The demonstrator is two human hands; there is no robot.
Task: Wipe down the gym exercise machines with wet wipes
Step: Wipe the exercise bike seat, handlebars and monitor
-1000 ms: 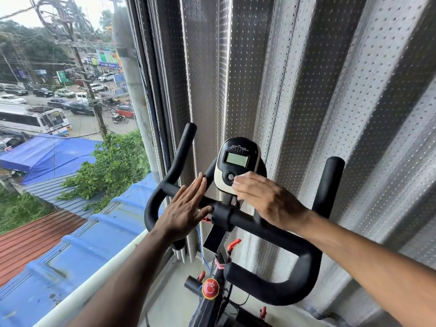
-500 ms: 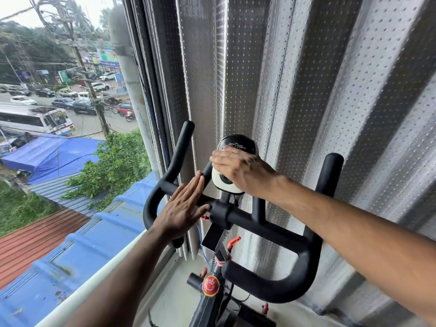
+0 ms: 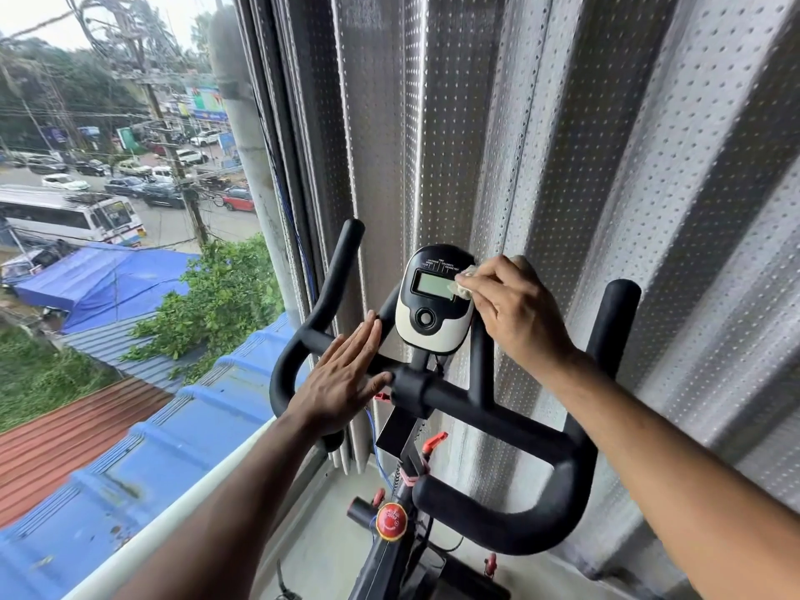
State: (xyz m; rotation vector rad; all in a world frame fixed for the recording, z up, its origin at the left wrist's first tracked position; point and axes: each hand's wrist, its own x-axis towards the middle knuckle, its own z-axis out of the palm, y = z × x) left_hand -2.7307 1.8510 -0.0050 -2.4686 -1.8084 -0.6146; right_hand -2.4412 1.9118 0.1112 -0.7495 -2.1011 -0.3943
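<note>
Pressing a small crumpled whitish wet wipe (image 3: 459,288) against the right edge of the grey screen, the right hand (image 3: 517,316) has its fingers curled round the wipe, pinching it against the oval black-and-white plastic display console (image 3: 433,303) of the exercise bike. The console stands upright on a short stem above the middle of the black foam-padded handlebar (image 3: 485,411), its long axis running up and down, and most of its face lies to the left of the wipe, so in my judgement the coming stroke goes leftward across the screen and then down towards the round button. The right hand is the nearer one, already on the console; the left hand (image 3: 342,383) lies flat with straight fingers together on the left part of the bar, just beside the console's lower left edge, holding nothing (likely steadying the bike). It could get in the way only if the wipe swings far down and left. Behind the console is a perforated corrugated metal wall (image 3: 584,166), close enough that the knuckles may brush it. Below the bar sit a red round knob (image 3: 391,520) and small red levers, well apart from the wiping, and a window to the left looks onto blue roofs
</note>
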